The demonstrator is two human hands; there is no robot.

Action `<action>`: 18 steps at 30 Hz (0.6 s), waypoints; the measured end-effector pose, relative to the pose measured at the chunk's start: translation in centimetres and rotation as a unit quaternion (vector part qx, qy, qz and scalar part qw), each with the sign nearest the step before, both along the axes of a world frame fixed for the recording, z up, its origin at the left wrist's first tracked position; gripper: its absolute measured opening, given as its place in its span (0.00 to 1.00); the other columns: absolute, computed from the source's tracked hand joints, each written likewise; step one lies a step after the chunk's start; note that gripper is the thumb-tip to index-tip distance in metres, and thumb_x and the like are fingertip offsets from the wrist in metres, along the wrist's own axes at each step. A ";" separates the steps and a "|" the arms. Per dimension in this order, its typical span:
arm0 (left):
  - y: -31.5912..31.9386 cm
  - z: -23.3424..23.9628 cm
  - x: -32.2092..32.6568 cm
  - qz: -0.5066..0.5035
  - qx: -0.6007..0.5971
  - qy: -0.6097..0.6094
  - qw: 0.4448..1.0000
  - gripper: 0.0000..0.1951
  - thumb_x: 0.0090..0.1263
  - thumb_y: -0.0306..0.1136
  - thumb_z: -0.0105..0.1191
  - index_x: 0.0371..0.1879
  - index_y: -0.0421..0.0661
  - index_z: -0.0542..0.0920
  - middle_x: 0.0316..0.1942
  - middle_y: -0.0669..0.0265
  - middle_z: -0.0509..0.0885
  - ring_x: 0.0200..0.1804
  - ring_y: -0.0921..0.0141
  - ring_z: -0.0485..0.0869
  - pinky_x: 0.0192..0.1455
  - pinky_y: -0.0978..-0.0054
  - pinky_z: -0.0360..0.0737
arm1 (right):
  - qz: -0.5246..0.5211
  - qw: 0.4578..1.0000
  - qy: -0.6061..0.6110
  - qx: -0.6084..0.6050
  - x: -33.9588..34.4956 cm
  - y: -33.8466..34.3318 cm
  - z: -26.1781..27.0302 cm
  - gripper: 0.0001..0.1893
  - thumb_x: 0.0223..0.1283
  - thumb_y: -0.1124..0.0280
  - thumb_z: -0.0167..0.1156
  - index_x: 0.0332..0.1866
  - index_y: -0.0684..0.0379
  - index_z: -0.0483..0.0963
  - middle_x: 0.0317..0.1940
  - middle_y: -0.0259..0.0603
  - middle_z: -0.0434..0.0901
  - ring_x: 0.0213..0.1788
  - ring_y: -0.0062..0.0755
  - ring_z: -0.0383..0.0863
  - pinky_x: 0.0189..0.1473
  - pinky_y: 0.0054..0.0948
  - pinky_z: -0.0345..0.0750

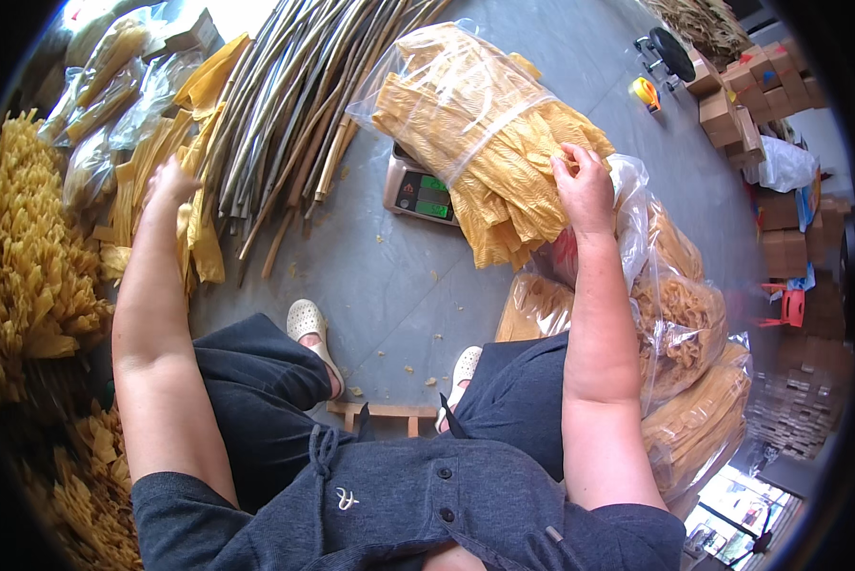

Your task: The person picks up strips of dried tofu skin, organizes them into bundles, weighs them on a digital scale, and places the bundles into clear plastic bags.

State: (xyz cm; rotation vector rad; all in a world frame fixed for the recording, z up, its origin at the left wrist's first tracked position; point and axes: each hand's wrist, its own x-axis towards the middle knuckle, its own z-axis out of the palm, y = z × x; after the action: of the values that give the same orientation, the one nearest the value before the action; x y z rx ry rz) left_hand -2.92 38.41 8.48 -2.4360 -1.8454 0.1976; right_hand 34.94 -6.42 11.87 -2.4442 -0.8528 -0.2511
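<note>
Ahead of me, a clear plastic bag (481, 135) partly covers a thick bundle of wrinkled yellow dried sheets (506, 207), which look like tofu skin. The bundle rests over a digital scale (406, 193) with lit green displays, hiding most of it. At the bundle's right edge, my right hand (586, 187) pinches the sheets between thumb and fingers. My left hand (170, 182) is motion-blurred above flat yellow strips (202, 235) on the left, beside the poles. Whether it grips any of them is unclear.
Long thin poles (277, 121) lie heaped ahead-left. A tall pile of yellow dried pieces (35, 264) stands at far left. Filled plastic bags (677, 321) crowd my right side. A wooden stool (385, 410) is beneath me. Cardboard boxes (720, 118) and a yellow tape roll (644, 91) are at right.
</note>
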 end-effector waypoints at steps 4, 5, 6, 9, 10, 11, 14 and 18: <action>-6.0 0.3 11.3 -0.262 -0.060 -0.247 0.931 0.20 0.63 0.37 0.61 0.55 0.47 0.80 0.57 0.56 0.79 0.60 0.60 0.76 0.63 0.67 0.74 | -0.013 0.996 -0.066 -0.055 0.4 0.4 -0.6 0.17 0.53 0.60 0.67 0.46 0.56 0.81 0.40 0.43 0.81 0.45 0.44 0.81 0.50 0.41 0.74; -9.1 0.5 14.5 -0.342 -0.085 -0.296 0.888 0.18 0.66 0.33 0.60 0.55 0.49 0.80 0.60 0.60 0.77 0.61 0.60 0.76 0.63 0.66 0.74 | -0.017 0.994 -0.084 -0.074 0.5 0.6 -0.6 0.17 0.53 0.60 0.67 0.46 0.55 0.81 0.40 0.43 0.81 0.46 0.44 0.80 0.51 0.42 0.73; -13.1 1.8 17.8 -0.384 -0.111 -0.287 0.870 0.16 0.67 0.33 0.59 0.54 0.50 0.81 0.59 0.60 0.78 0.61 0.61 0.76 0.64 0.67 0.73 | -0.022 0.996 -0.048 -0.072 0.7 0.6 -0.5 0.16 0.51 0.61 0.69 0.43 0.55 0.81 0.41 0.42 0.80 0.49 0.44 0.79 0.53 0.43 0.71; -20.4 1.4 25.0 -0.519 -0.163 -0.366 0.755 0.14 0.67 0.32 0.58 0.52 0.51 0.82 0.56 0.63 0.79 0.60 0.61 0.76 0.64 0.65 0.74 | -0.007 0.998 -0.044 -0.048 1.0 1.0 -0.3 0.14 0.49 0.63 0.71 0.39 0.56 0.79 0.41 0.43 0.79 0.49 0.44 0.79 0.52 0.41 0.73; -22.6 1.6 26.8 -0.545 -0.163 -0.376 0.731 0.16 0.67 0.33 0.57 0.55 0.53 0.80 0.57 0.63 0.78 0.60 0.60 0.76 0.63 0.64 0.74 | 0.014 0.998 -0.053 -0.014 1.2 1.1 -0.4 0.14 0.49 0.66 0.71 0.38 0.58 0.77 0.36 0.44 0.81 0.42 0.44 0.82 0.46 0.38 0.76; -24.3 1.6 28.3 -0.556 -0.187 -0.369 0.721 0.20 0.67 0.32 0.56 0.59 0.55 0.77 0.59 0.62 0.76 0.59 0.59 0.77 0.62 0.64 0.74 | 0.018 1.000 0.000 0.001 1.3 1.4 -0.2 0.14 0.49 0.66 0.70 0.38 0.59 0.77 0.34 0.45 0.81 0.39 0.44 0.82 0.43 0.38 0.77; -26.2 1.4 31.4 -0.580 -0.256 -0.349 0.690 0.22 0.66 0.31 0.57 0.61 0.57 0.75 0.61 0.62 0.73 0.55 0.59 0.79 0.59 0.64 0.76 | 0.047 0.993 0.096 0.052 1.9 1.6 0.0 0.13 0.52 0.67 0.68 0.36 0.64 0.76 0.23 0.48 0.81 0.27 0.44 0.83 0.34 0.37 0.78; -26.3 1.9 33.6 -0.586 -0.267 -0.313 0.698 0.20 0.65 0.33 0.59 0.57 0.54 0.76 0.56 0.63 0.75 0.53 0.59 0.80 0.56 0.62 0.76 | 0.031 0.991 0.128 0.041 2.4 1.3 0.0 0.10 0.55 0.67 0.64 0.34 0.64 0.77 0.26 0.51 0.82 0.29 0.49 0.82 0.35 0.39 0.78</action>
State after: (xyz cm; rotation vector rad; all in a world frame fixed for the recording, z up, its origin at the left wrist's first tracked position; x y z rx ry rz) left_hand 30.64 12.16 10.36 -3.8109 0.2050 -0.2704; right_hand 37.35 -5.15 11.83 -2.3070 -0.7866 0.0488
